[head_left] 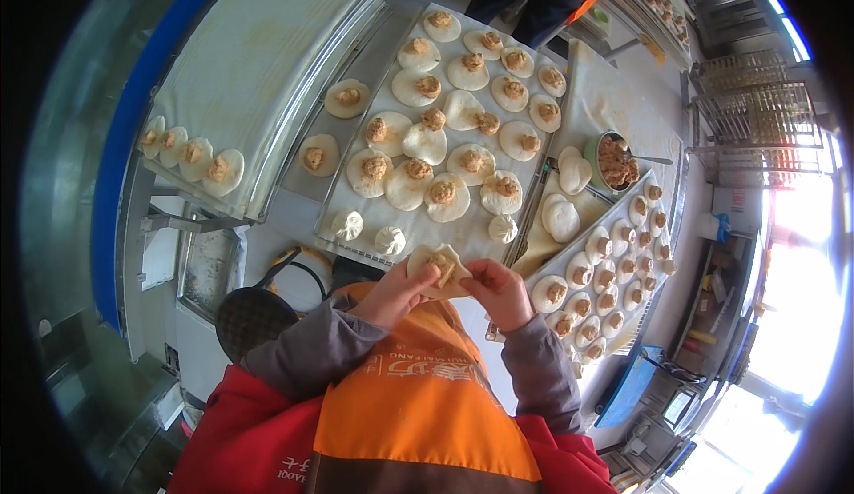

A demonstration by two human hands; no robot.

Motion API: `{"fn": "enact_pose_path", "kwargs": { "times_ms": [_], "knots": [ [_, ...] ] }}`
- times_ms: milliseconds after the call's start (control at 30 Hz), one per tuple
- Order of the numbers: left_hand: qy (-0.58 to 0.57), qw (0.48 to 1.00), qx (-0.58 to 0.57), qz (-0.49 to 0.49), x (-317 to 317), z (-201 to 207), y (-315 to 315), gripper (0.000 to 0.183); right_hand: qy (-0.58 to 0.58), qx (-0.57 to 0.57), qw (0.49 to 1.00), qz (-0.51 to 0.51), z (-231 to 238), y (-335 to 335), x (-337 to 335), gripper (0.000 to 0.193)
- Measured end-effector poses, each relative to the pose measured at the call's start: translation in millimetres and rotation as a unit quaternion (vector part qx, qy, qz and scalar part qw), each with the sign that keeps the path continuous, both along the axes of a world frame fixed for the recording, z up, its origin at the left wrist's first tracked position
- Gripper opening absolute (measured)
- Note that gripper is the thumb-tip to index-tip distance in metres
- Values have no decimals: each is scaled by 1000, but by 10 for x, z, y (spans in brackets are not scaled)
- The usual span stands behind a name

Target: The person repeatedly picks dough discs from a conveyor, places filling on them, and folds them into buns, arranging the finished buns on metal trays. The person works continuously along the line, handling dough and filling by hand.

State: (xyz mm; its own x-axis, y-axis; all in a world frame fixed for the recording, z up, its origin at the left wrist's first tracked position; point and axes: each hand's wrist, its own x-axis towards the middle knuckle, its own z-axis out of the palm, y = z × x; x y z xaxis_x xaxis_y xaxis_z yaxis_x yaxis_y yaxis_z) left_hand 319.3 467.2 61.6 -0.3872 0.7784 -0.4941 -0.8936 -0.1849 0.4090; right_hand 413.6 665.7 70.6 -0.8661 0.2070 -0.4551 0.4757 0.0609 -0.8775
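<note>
A round dough wrapper with filling [452,275] is held up in front of my apron, over the near edge of the work surface. My left hand [397,295] cups it from the left, its thumb lying on the filling. On the other side my right hand [500,293] pinches the wrapper's edge between thumb and fingertips. Just beyond my hands are pleated buns [390,240], two on the left and one [503,228] on the right. Behind them, several flat wrappers topped with filling [445,193] cover the white board [356,193].
To the right, a green bowl of filling [616,161] with a spoon stands beside stacked plain wrappers [561,218]. A tray of filled wrappers [607,276] lies nearer. Cloth-covered trays [258,49] are at the left, a round stool [255,323] below. A person [538,0] stands across.
</note>
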Motion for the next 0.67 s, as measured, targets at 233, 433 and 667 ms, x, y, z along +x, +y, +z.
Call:
{"fn": "enact_pose_path", "kwargs": {
  "times_ms": [233,433,667],
  "knots": [
    [180,974,-134,12,106,-55,-114,45,26,103,994,-7,26,-332,53,14],
    [155,972,-173,-23,130,-70,-186,39,136,135,980,-45,79,-460,24,15],
    [264,944,-137,-139,89,-167,-267,54,176,277,937,120,-27,-302,155,58]
  ]
}}
